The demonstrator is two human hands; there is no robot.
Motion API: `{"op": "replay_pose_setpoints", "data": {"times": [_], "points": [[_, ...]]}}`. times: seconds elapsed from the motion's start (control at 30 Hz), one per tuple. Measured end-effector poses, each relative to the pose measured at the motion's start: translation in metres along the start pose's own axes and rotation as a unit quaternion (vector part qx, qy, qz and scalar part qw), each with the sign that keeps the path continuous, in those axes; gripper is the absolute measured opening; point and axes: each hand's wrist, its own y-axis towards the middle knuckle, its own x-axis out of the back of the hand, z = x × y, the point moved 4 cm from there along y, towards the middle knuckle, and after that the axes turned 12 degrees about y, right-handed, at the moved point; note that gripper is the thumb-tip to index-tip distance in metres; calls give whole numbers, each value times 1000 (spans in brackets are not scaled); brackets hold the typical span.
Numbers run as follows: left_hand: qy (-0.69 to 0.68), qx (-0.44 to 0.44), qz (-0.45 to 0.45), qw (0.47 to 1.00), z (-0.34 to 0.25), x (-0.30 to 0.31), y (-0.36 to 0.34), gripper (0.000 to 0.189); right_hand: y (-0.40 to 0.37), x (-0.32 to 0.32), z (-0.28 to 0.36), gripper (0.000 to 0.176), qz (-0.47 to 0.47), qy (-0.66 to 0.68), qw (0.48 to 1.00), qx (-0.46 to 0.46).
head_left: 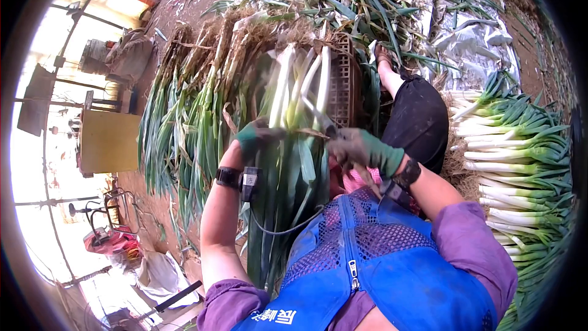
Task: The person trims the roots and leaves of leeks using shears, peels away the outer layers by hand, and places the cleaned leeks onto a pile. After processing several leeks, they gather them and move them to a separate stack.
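Several trimmed leeks (285, 86) lie in front of me, with white stems and roots pointing away and dark green leaves running down toward my body. At their left side is my left hand (260, 137), in a green and grey glove, its slightly blurred fingers curled in on the stalks. My right hand (367, 151), gloved the same way, is closed around what looks like a knife (331, 127), angled up toward the white stems. A strip of dry leaf (306, 133) shows between the hands. The glove hides much of the tool's grip.
Untrimmed leeks (190, 98) with brown roots are piled on the left. A brown plastic crate (343, 86) stands beyond my right hand. Cleaned leeks (508, 165) lie in a row on the right. Leaf scraps (367, 0) cover the ground ahead. A yellow panel (110, 143) stands far left.
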Motion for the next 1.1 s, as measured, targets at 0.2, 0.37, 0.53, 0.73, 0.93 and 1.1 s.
{"op": "replay_pose_setpoints", "data": {"times": [0.2,0.37,0.53,0.73,0.93,1.1], "points": [[79,3,61,995,9,-28,3,48,80,33,35,47,-51,-189,974,113],[46,-80,10,996,23,-42,11,44,120,40,51,62,-58,-309,942,119],[110,-62,-3,992,46,-42,30,53,136,40,59,68,-99,-321,937,94],[123,-55,-11,991,15,-45,8,55,128,28,56,67,-76,-341,934,78],[-15,-73,-48,996,24,-4,6,24,136,33,17,59,24,-286,949,134],[-206,-123,-211,948,19,76,-10,20,55,68,32,68,-109,-199,972,55]]}}
